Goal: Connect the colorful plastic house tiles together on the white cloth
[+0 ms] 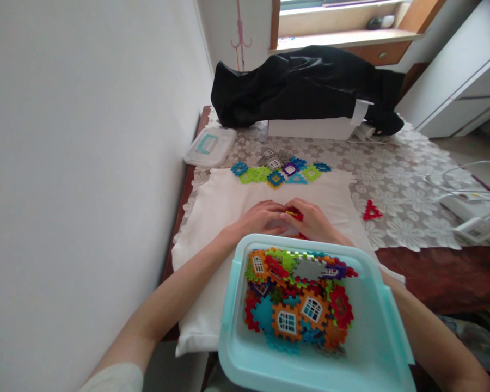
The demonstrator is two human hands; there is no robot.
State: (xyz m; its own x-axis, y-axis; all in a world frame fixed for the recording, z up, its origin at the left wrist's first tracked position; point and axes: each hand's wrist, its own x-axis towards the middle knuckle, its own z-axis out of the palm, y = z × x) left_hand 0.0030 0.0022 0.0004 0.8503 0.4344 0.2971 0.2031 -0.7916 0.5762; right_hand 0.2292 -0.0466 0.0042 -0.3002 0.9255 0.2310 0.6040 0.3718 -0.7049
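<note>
My left hand (265,216) and my right hand (313,222) meet over the white cloth (212,218), just beyond the teal box. Between their fingertips is a small red and yellow interlocking building piece (296,214), mostly covered by the fingers. Both hands are closed around it. A bit of red piece (299,236) shows below them, partly behind the box rim. The teal plastic box (375,326) holds many toothed pieces, among them an orange window piece (287,322). Ahead of my hands lie toothed pieces in blue, green, purple and grey, including a green piece (311,173).
A red triangle piece (371,210) lies on the flowered tablecloth (408,218) to the right. The white box lid (210,147) rests at the back left by the wall. Black covering (302,87) drapes a white object at the back. A white wire-framed item (477,223) stands far right.
</note>
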